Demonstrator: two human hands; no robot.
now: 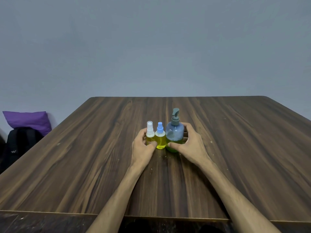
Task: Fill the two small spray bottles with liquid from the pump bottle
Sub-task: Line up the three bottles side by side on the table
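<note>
Desk (235, 148): a dark wood-grain top is seen against a grey wall; three bottles are grouped upright near its middle, touching in a row.
Pump bottle (174, 134): the bluish bottle with a grey pump head is stood at the right of the row; green liquid is seen only in its lower part.
Right hand (190, 143): it is wrapped round the pump bottle, thumb across the front, fingers curled behind.
Left hand (143, 147): the white-capped spray bottle is held by it, thumb reaching toward the blue-capped one.
Blue-capped spray bottle (160, 140): it is placed in the middle, capped, and shown nearly full of yellow liquid.
White-capped spray bottle (150, 136): it is placed at the left, capped, yellow liquid visible to about the shoulder.
Step in hand: judged to be the closing stage, both small bottles appearing filled and the set being gathered together.
Next move: the hands are likely to be released gently, so that no bottle is tipped.
</note>
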